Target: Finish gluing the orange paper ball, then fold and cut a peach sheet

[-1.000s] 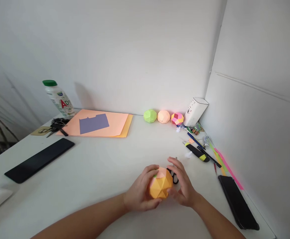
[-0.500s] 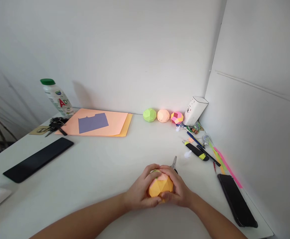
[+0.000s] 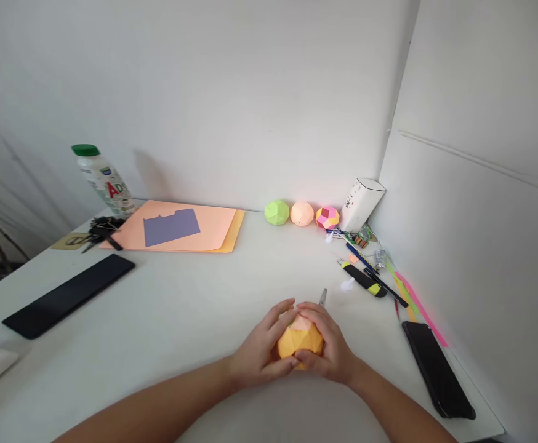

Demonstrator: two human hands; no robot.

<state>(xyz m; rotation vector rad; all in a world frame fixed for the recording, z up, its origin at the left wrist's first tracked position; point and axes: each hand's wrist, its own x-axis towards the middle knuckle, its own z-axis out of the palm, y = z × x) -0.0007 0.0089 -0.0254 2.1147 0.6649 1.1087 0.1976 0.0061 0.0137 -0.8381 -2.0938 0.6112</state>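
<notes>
Between my two hands is a faceted paper ball (image 3: 300, 338), orange around its side with a pale peach top and a bit of green. My left hand (image 3: 262, 352) wraps its left side, thumb low in front and fingers over the top. From the right, my right hand (image 3: 336, 351) closes on the same ball, its thumb on the lower front face. The ball's underside and back are hidden. Just behind my right fingers a scissors' metal tip (image 3: 323, 297) shows, the rest covered by the hand.
Against the wall stand a green paper ball (image 3: 276, 212), a peach one (image 3: 302, 213) and a multicoloured one (image 3: 327, 217). Rightward lie a utility knife (image 3: 364, 279) and a phone (image 3: 437, 369). Paper sheets (image 3: 216, 224), a bottle (image 3: 105, 181) and a black slab (image 3: 70, 295) are left.
The paper ball has turned and tilted slightly in my hands. My left index finger has lifted a little, and my right hand now covers more of the scissors.
</notes>
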